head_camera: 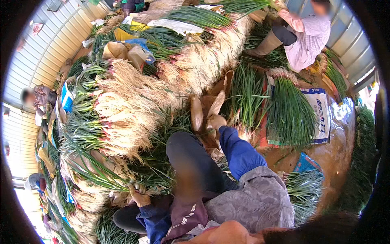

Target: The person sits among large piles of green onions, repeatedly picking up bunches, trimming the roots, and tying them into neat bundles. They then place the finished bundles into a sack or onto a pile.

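Observation:
My left hand (pixel 139 195) is closed around a small bunch of spring onions (pixel 106 177), its long green leaves pointing up and left. Pale root strands show on the right side of that hand. Stretched forward past my knee, my right hand (pixel 217 122) is beside brown wrapping (pixel 210 103) and a tan boot-like shape (pixel 196 113). Whether its fingers grip anything is hard to see. Just right of it lie loose spring onions (pixel 246 94), leaves upward in the view. A long heap of root-on spring onions (pixel 128 113) lies ahead and to the left.
A neat spring onion bundle (pixel 291 109) rests on a printed sack (pixel 321 113) at right. Another bundle (pixel 304 192) lies near my right side on wet brown ground (pixel 338 158). One person (pixel 307 39) sits at upper right; another (pixel 42 97) is at far left.

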A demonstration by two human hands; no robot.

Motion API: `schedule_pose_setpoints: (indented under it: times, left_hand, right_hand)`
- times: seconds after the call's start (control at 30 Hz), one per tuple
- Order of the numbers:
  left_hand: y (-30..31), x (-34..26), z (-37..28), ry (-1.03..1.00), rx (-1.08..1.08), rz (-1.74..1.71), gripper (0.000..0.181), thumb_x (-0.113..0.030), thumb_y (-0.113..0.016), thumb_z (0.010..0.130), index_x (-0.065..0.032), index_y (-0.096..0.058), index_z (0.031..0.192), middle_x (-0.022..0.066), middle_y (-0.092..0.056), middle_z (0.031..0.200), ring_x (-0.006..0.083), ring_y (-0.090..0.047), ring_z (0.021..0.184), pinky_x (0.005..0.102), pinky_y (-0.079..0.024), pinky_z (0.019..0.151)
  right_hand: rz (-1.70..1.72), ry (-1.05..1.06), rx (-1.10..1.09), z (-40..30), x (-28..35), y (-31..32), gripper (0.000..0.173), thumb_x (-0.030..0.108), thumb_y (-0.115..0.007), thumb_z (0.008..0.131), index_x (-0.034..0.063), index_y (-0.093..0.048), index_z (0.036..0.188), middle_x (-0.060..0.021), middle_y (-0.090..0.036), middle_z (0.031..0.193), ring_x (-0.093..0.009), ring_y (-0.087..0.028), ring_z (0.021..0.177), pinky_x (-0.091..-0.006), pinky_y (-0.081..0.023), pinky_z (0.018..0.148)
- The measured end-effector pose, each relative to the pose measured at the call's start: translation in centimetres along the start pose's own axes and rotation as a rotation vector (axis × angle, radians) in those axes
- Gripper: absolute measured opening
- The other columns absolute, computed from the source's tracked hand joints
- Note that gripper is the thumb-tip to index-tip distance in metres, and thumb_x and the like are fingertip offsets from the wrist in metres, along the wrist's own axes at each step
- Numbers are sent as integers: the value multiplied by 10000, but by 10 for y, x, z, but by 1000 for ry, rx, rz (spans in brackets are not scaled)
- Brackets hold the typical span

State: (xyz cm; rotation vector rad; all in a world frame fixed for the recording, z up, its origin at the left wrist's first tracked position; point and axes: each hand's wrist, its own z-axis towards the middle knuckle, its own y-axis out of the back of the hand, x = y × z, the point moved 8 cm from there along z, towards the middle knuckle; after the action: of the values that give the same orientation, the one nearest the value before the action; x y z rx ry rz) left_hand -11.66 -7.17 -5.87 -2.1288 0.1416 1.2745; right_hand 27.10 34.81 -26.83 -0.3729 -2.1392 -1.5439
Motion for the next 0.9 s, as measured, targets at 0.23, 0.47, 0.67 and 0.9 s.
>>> schedule_pose_setpoints:
  times: [0.23, 0.47, 0.67, 0.9]
  left_hand:
    - [24, 3, -6, 24, -123, -72, 305, -377, -588, 934, -90, -593, 1034, -16, -455, 609, 104, -372, 447, 244, -255, 383]
    - [21, 8, -2, 0, -65, -46, 273, -343, -562, 952, -85, -585, 1038, -12, -471, 622, 109, -377, 461, 245, -282, 407]
    - [36, 0, -7, -21, -209, -53, 231, -325, -585, 947, -102, -602, 1008, -15, -465, 637, 107, -383, 492, 262, -341, 430]
    - [5, -2, 3, 2, -282, -59, 286, -355, -573, 947, -82, -630, 1013, -40, -467, 599, 65, -376, 461, 213, -275, 402]
  right_hand:
    - [-22, -51, -192, -46, 54, 1, 520, 409, -483, 912, 138, -481, 1356, -195, -339, 1481, -397, -476, 1240, -493, -330, 1062]
    - [-161, -233, 192, -35, 53, -102, 806, 329, -597, 864, 121, -156, 1505, -240, -354, 1445, -406, -540, 1147, -455, -483, 906]
    - [19, 314, 217, -30, 144, -59, 246, 145, -572, 840, -24, -625, 1010, -245, -654, 955, -365, -633, 942, -462, -496, 760]
    - [-683, 1194, 812, -47, 190, -112, 152, 132, -603, 812, -7, -666, 817, -186, -601, 739, -338, -573, 655, -454, -465, 637]
